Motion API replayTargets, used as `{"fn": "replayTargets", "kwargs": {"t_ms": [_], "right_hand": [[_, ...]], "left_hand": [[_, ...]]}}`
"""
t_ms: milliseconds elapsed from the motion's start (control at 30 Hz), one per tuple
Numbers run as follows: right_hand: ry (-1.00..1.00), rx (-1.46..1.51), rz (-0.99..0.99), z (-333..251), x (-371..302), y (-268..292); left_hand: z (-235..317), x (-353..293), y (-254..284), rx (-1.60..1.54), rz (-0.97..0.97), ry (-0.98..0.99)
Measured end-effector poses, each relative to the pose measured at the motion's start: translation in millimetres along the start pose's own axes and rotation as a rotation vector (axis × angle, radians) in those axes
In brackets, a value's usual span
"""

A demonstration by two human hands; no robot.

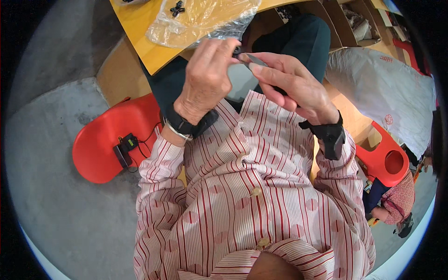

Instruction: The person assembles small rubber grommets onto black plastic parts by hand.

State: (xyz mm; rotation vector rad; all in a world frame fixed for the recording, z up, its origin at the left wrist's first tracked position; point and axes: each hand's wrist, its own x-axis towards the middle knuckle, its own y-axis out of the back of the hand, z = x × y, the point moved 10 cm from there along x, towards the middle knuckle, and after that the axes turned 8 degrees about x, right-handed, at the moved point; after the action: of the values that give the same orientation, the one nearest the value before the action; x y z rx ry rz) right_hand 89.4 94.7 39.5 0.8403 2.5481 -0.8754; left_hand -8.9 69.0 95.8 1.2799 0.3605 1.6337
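Observation:
Held up over my lap, my left hand (pixel 209 73) pinches a small black part (pixel 237 50) between thumb and fingers. My right hand (pixel 294 81) grips a thin grey blade-like tool (pixel 255 59), its handle mostly hidden in the palm. The tool's tip points toward the black part; whether the two touch I cannot tell. Both hands are close together near the table's front edge. On the clear plastic bag (pixel 196 25), beyond my left hand, lie a few more small black parts (pixel 177 8).
The yellow table (pixel 135 23) has its corner left of my knees. A red chair (pixel 95 149) at left carries black devices with cables. Cardboard boxes (pixel 333 21) stand at the far right, near a large white sack (pixel 387 88). Another person (pixel 399 198) is at the right edge, by a red stool (pixel 385 156).

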Motion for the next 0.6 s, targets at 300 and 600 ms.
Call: {"fn": "replayTargets", "kwargs": {"t_ms": [300, 600], "right_hand": [[0.274, -0.446, 0.389, -74, 18, 105], [0.553, -1.503, 0.902, -154, 94, 214]], "left_hand": [[-28, -3, 11, 0.012, -0.020, 0.151], [-35, 22, 20, -0.089, 0.041, 0.262]]}}
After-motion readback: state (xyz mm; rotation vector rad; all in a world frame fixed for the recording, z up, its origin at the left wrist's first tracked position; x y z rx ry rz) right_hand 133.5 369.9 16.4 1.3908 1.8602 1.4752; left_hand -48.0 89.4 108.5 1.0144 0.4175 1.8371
